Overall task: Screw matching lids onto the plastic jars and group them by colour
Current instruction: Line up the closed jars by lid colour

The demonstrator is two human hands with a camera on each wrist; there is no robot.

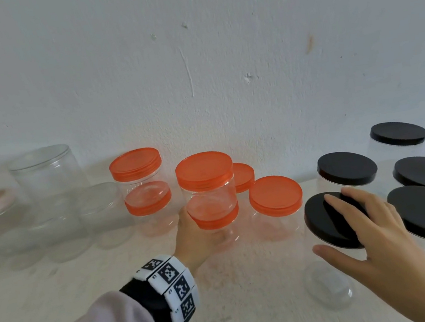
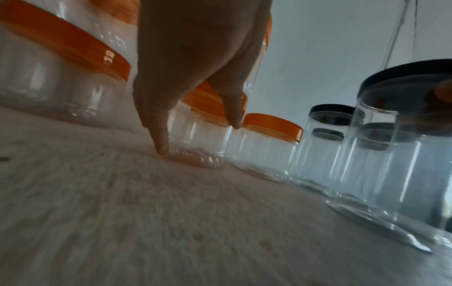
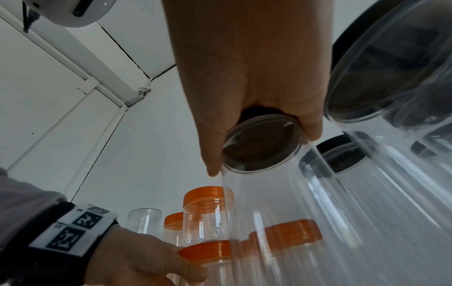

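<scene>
Left hand [image 1: 198, 238] fingers wrapped round lower clear plastic jar of orange-lidded two-high stack [image 1: 209, 191] mid-table – upper jar likely topples if stack slides fast. Right hand [image 1: 364, 223] fingers spread, curled over black round lid on tall clear jar [image 1: 330, 221] – loose thread could cross. Pale speckled tabletop [image 1: 59, 288]; scuffed white wall [image 1: 190, 54] close behind.

Both hands [image 1: 200, 237] [image 1: 374, 233] curled (left perhaps gripping)

pale counter [image 1: 113, 280] against the wall: clear lidless jars [image 1: 48, 179] at its left end, orange-lidded jars [image 1: 276, 206] mid-counter, black-lidded jars [image 1: 348, 171] at the right end.
</scene>
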